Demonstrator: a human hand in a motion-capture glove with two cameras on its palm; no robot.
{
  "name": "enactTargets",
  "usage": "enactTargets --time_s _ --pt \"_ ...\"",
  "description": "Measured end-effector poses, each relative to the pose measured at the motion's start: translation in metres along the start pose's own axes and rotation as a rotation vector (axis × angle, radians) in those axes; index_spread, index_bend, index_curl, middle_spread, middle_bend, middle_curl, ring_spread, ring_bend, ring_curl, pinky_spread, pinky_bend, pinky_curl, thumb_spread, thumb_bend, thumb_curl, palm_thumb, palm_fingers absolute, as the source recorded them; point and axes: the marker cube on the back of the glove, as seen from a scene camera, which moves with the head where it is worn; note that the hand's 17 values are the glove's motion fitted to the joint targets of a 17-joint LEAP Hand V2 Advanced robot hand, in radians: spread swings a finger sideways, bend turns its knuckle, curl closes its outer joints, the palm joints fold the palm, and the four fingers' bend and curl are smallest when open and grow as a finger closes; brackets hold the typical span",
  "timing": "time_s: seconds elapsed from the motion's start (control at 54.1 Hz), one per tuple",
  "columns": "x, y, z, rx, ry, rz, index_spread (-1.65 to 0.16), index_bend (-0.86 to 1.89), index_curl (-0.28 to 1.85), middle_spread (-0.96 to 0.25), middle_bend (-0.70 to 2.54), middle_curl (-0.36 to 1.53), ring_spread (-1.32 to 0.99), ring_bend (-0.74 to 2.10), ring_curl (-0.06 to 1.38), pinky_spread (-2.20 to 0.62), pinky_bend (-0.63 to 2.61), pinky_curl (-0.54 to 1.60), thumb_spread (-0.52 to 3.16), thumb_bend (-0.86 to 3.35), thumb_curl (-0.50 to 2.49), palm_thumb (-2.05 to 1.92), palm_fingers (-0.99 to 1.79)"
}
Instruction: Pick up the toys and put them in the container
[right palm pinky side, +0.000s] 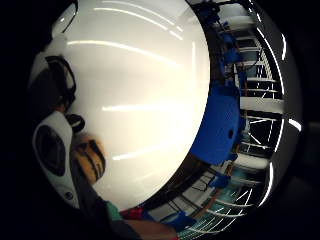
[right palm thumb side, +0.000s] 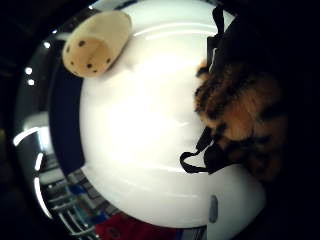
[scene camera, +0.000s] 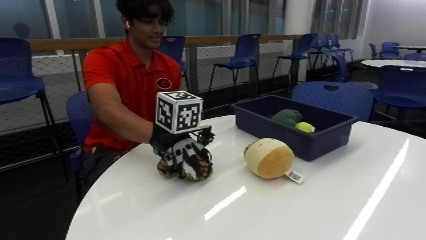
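In the outside view my gloved right hand (scene camera: 181, 150) is down on the white table (scene camera: 279, 210) near its left edge, fingers curled round an orange and black striped plush toy (scene camera: 198, 172). The striped plush (right palm thumb side: 240, 115) fills one side of the thumb side palm view, and a bit of it (right palm pinky side: 90, 157) shows by the palm in the little finger side view. A round tan plush with dark spots (scene camera: 268, 158) (right palm thumb side: 95, 45) lies on the table to the right of my hand. Behind it stands the dark blue container (scene camera: 296, 125), holding a green toy (scene camera: 287, 117) and a yellow-green ball (scene camera: 305, 127).
A blue chair (scene camera: 333, 97) stands behind the container at the table's far edge; it also shows past the table rim (right palm pinky side: 220, 125). More blue chairs (scene camera: 243, 55) line the railing. The person in a red shirt sits at the table's far left side.
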Motion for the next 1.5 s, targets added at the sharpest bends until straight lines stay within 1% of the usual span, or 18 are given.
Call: enactTargets --time_s 0.222,0.481,0.61,0.758,0.961,1.183,1.276,1.368,1.498 --pt "-0.023 0.012 -0.045 0.076 0.064 -0.012 -0.44 0.16 0.30 -0.42 0.43 0.32 -0.46 1.03 0.46 -0.48 1.09 0.37 0.83 0.08 0.70 0.65 0.97" --pt "-0.069 0.002 -0.113 0.092 -0.024 -0.038 -0.45 0.15 0.31 -0.44 0.38 0.36 -0.47 1.00 0.47 -0.48 1.07 0.38 0.76 0.03 0.77 0.66 0.98" --pt "-0.105 -0.003 -0.147 0.102 -0.105 -0.081 -0.45 0.15 0.30 -0.44 0.35 0.38 -0.47 0.99 0.47 -0.48 1.06 0.39 0.74 0.00 0.80 0.66 0.99" --pt "-0.148 -0.008 -0.178 0.139 -0.105 -0.139 -0.44 0.14 0.29 -0.44 0.33 0.40 -0.47 0.99 0.48 -0.49 1.05 0.40 0.72 -0.01 0.83 0.66 1.00" --pt "-0.224 -0.022 -0.223 0.178 -0.085 -0.223 -0.44 0.14 0.28 -0.45 0.29 0.43 -0.47 0.98 0.49 -0.49 1.05 0.41 0.72 -0.01 0.85 0.65 0.99" --pt "-0.306 -0.025 -0.232 0.183 -0.113 -0.301 -0.44 0.14 0.27 -0.45 0.24 0.46 -0.47 0.96 0.50 -0.49 1.04 0.42 0.72 -0.01 0.88 0.65 1.00" --pt "-0.329 -0.024 -0.225 0.172 -0.131 -0.420 -0.44 0.14 0.27 -0.45 0.23 0.48 -0.47 0.95 0.50 -0.49 1.04 0.42 0.72 -0.02 0.89 0.64 1.00" --pt "-0.352 -0.026 -0.218 0.148 -0.152 -0.371 -0.44 0.14 0.26 -0.45 0.21 0.49 -0.47 0.95 0.50 -0.49 1.03 0.42 0.72 -0.01 0.90 0.64 1.00" --pt "-0.361 -0.028 -0.205 0.140 -0.123 -0.410 -0.45 0.14 0.25 -0.45 0.19 0.51 -0.48 0.92 0.50 -0.49 1.03 0.42 0.74 -0.02 0.90 0.62 0.97"
